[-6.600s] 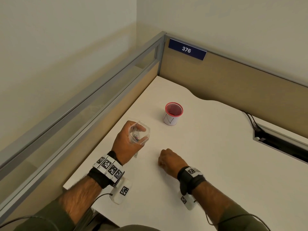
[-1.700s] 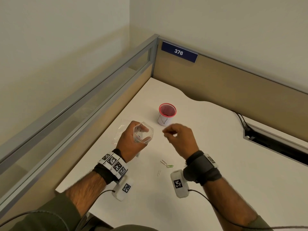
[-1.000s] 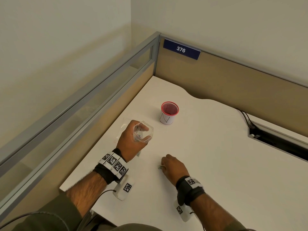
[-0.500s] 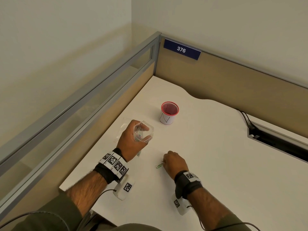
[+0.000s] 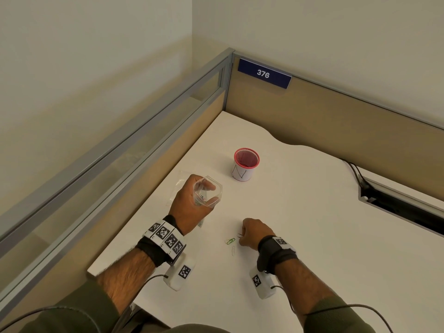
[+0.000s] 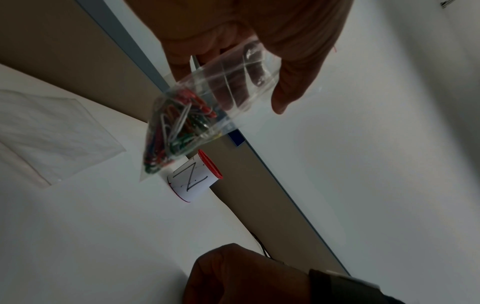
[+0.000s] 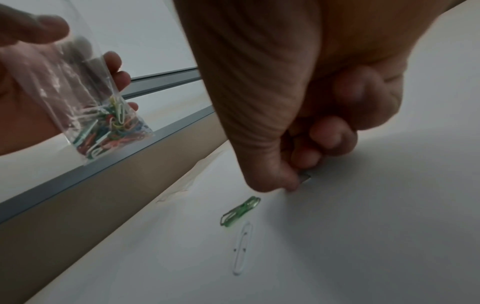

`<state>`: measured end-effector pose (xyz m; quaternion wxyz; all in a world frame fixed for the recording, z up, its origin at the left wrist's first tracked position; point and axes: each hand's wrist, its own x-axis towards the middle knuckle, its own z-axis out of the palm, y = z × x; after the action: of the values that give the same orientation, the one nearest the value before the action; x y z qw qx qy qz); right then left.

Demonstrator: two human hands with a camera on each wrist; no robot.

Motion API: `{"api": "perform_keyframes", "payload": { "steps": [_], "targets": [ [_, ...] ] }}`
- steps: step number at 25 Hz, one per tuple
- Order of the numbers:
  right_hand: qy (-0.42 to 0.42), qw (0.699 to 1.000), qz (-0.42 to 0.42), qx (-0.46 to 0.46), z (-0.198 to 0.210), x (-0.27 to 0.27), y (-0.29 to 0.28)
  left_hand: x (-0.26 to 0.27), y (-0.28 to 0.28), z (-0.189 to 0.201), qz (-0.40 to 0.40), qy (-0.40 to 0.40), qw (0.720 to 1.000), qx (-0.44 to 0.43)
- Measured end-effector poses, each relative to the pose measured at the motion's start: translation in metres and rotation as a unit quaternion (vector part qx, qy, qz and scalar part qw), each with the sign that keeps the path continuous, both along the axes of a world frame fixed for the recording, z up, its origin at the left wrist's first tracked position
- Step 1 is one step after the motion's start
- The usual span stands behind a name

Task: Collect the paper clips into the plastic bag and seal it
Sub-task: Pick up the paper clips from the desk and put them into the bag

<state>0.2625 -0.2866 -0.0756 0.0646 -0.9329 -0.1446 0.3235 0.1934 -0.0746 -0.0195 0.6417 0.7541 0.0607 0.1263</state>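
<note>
My left hand point(image 5: 192, 205) holds a clear plastic bag point(image 5: 208, 192) above the desk with its mouth spread wide. Several coloured paper clips point(image 6: 176, 131) sit in the bag's bottom corner, which is also seen in the right wrist view as the bag point(image 7: 85, 107). My right hand point(image 5: 252, 233) is down on the white desk, thumb and fingers pinching a paper clip point(image 7: 305, 178) against the surface. Just left of it lie a green paper clip point(image 5: 230, 241) point(image 7: 240, 210) and a white paper clip point(image 5: 233, 250) point(image 7: 242, 247).
A red-rimmed white cup point(image 5: 245, 165) marked with pen lines stands farther back. Another flat clear bag point(image 6: 52, 131) lies on the desk under my left hand. Partition walls close off the left and far sides; a cable slot point(image 5: 403, 203) opens at the right.
My right hand came down from the bag to the desk and has shifted slightly right, uncovering the green and white clips and pinching another one. The left hand and bag stayed put.
</note>
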Motion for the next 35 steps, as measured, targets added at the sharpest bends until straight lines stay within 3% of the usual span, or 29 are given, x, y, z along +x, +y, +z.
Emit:
{"api": "perform_keyframes", "payload": {
  "steps": [8,12,14,17,20,23,27,31,35],
  "targets": [
    [-0.038,0.997,0.065,-0.023,0.003,-0.010,0.001,0.001,0.000,0.001,0.001,0.002,1.000,0.008],
    [-0.069,0.995,0.026,0.066,0.026,-0.018,-0.002,0.001,-0.002,0.000,-0.001,0.007,1.000,0.010],
    [-0.126,0.975,-0.005,0.183,0.055,-0.018,0.000,0.001,-0.002,-0.001,0.000,0.011,1.000,0.017],
    [-0.229,0.907,-0.015,0.354,0.117,-0.020,0.013,0.000,-0.003,-0.002,-0.001,0.013,0.999,0.030],
    [-0.252,0.867,0.009,0.430,0.163,-0.024,0.033,0.001,-0.008,0.001,-0.008,0.006,0.999,0.041],
    [-0.244,0.884,0.047,0.395,0.175,-0.029,0.047,0.001,-0.013,0.009,-0.020,0.002,0.998,0.053],
    [-0.281,0.878,0.019,0.387,0.159,-0.019,0.034,0.003,-0.005,0.010,-0.010,-0.007,0.999,0.046],
    [-0.187,0.961,0.067,0.192,0.089,-0.007,0.012,0.000,0.001,0.005,-0.001,0.003,1.000,0.031],
    [-0.090,0.979,0.176,0.057,0.021,-0.024,0.007,-0.003,0.001,0.002,-0.001,0.001,1.000,0.029]
  ]
}}
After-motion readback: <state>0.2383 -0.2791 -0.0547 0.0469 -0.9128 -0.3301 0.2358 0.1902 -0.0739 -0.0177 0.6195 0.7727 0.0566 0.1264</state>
